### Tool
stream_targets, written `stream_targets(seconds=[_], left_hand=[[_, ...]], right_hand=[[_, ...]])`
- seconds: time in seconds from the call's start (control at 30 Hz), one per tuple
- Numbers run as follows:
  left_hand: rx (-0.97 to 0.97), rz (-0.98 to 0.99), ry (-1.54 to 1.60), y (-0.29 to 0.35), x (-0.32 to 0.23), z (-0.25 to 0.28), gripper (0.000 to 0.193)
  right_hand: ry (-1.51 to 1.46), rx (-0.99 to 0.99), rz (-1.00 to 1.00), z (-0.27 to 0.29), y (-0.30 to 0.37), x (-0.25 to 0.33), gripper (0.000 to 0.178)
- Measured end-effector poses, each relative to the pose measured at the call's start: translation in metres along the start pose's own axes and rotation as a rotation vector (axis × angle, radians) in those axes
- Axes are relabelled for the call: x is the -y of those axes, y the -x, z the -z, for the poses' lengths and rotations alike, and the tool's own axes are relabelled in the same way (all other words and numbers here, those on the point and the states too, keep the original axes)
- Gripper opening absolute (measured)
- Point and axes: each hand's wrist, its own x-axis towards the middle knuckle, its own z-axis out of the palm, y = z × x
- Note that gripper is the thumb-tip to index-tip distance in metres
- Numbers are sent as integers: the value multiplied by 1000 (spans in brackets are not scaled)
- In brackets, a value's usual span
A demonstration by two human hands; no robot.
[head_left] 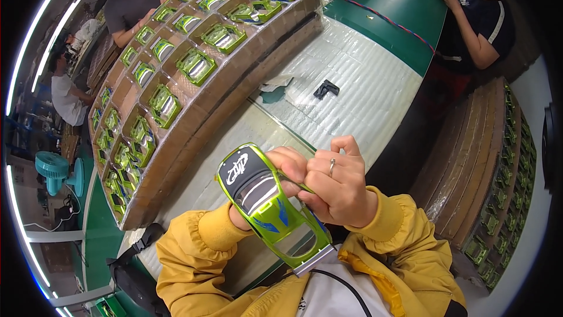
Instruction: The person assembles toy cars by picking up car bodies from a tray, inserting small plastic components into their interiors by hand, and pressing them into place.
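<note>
A green toy car body shell (265, 200) with a dark front panel, a clear window and blue marks is held tilted in front of my chest. Behind and under it, my left hand (287, 163) is closed on the shell; its palm is hidden and its fingers show past the far right side. My right hand (340, 183), with a ring on one finger, is closed at the shell's right side. Its thumb and curled fingers pinch near the edge there, and one finger bends upward. The exact spot between those fingertips is hard to make out.
A large cardboard tray (220, 97) with dividers holds several similar green shells at left. A small black part (326, 89) lies on the foam-covered table (369, 71). Stacked trays (469, 159) stand at right. Other people sit across and at far right; a teal fan (53, 170) is at left.
</note>
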Motion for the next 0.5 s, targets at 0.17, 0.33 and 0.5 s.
stream_targets(seconds=[0.17,0.33,0.5], left_hand=[[60,-77,-54,2,1,4,10],[-69,153,291,7,8,0,20],[-92,170,405,10,8,-1,27]], right_hand=[[-96,-65,-30,-8,1,3,22],[-57,-7,-5,-1,-4,-2,21],[-47,41,-40,0,-5,2,18]])
